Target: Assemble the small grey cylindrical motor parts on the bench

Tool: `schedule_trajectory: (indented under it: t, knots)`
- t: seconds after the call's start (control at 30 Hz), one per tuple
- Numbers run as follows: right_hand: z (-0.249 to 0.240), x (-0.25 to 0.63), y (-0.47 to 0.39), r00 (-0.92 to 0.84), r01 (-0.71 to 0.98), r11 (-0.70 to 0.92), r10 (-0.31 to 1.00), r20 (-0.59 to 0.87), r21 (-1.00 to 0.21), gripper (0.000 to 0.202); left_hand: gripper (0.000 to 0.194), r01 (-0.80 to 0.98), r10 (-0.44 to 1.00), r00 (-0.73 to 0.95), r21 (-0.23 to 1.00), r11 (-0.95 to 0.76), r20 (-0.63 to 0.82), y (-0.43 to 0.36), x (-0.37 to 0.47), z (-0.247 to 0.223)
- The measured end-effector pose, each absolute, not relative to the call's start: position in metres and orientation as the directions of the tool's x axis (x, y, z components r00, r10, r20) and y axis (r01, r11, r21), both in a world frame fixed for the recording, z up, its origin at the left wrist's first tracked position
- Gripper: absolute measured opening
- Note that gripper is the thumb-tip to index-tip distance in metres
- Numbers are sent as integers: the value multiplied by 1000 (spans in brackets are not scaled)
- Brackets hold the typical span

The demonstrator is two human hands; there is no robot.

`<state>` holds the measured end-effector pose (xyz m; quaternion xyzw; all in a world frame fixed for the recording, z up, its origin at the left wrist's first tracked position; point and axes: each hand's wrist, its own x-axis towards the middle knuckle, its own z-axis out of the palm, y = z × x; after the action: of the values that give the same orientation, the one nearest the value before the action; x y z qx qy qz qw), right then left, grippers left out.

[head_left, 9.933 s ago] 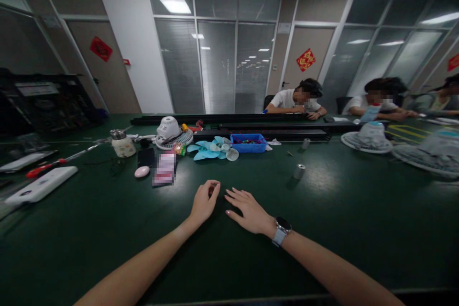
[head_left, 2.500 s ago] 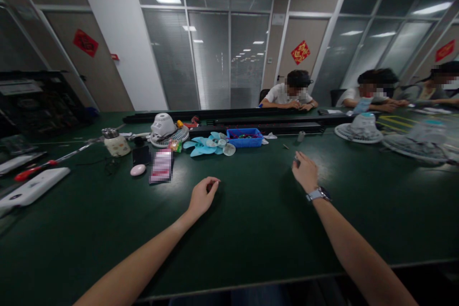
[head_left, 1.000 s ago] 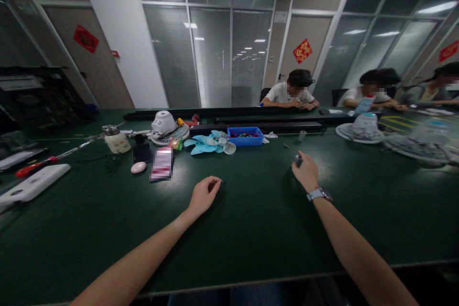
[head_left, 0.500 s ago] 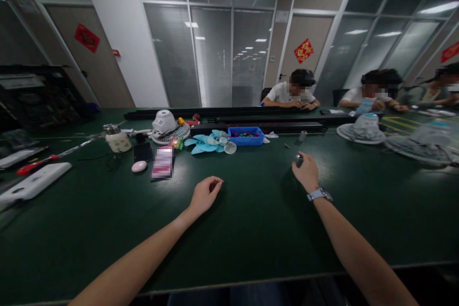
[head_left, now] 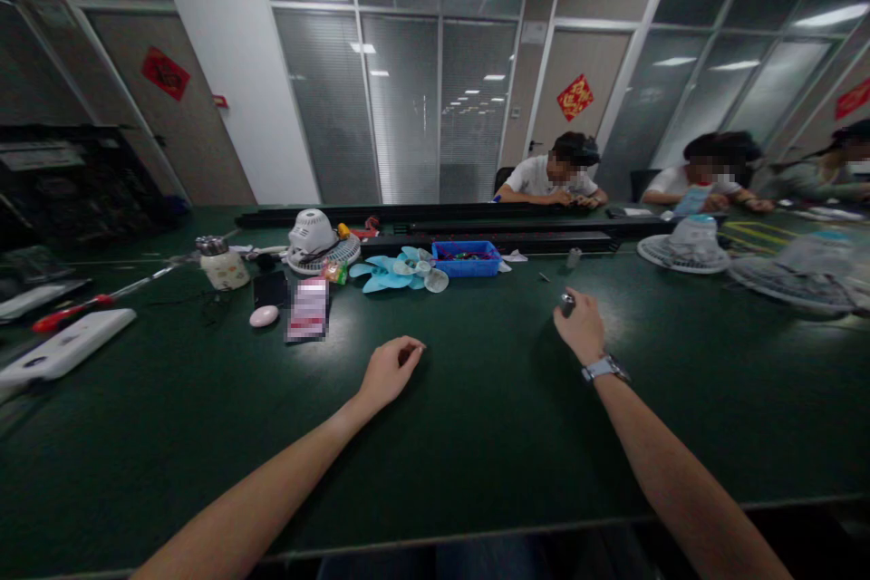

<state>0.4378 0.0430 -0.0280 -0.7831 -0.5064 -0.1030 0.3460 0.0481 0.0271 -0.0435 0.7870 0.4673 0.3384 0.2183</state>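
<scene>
My left hand [head_left: 391, 370] rests over the green table [head_left: 476, 435], its fingers curled and the fingertips pressed together; whatever they may hold is too small to make out. To the right, my right hand [head_left: 581, 324], with a watch on the wrist, is closed around a small metal cylinder [head_left: 567, 300]. A similar grey cylinder [head_left: 575, 257] stands beyond that hand. Light blue fan blades [head_left: 387, 274] lie beside a blue bin [head_left: 468, 259] holding small coloured parts, farther back than both hands.
At the left are a phone [head_left: 308, 310], a pink oval object [head_left: 265, 316], a jar [head_left: 223, 265], a white fan housing [head_left: 313, 234] and a white power bank-like box [head_left: 68, 346]. Black rails [head_left: 489, 240] cross behind. Several people sit beyond; fan parts [head_left: 686, 249] lie right.
</scene>
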Motion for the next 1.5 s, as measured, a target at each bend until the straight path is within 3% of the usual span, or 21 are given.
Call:
schedule_trajectory:
  t: [0.23,0.73,0.93,1.17,1.33,1.5]
  knots:
    - [-25,433,40,506,844,-314,734,453,-434,51,27,590,875,353,648,-483,331,26,49,-42]
    - [-28,434,39,494,846,-290,744,450,-449,60,27,587,871,365,645,-489,328,26,49,-41]
    - [-33,437,43,527,810,-263,718,455,-524,78,26,589,871,364,643,-489,329,25,49,-41]
    - [-43,445,47,541,754,-259,766,348,-603,69,26,603,873,364,632,-487,325,24,50,-40]
    - [-44,431,48,450,766,-163,827,337,-622,62,26,601,870,364,629,-493,334,24,50,-40]
    - [-39,383,37,210,752,79,913,351,-655,61,27,594,868,369,634,-496,333,25,50,-42]
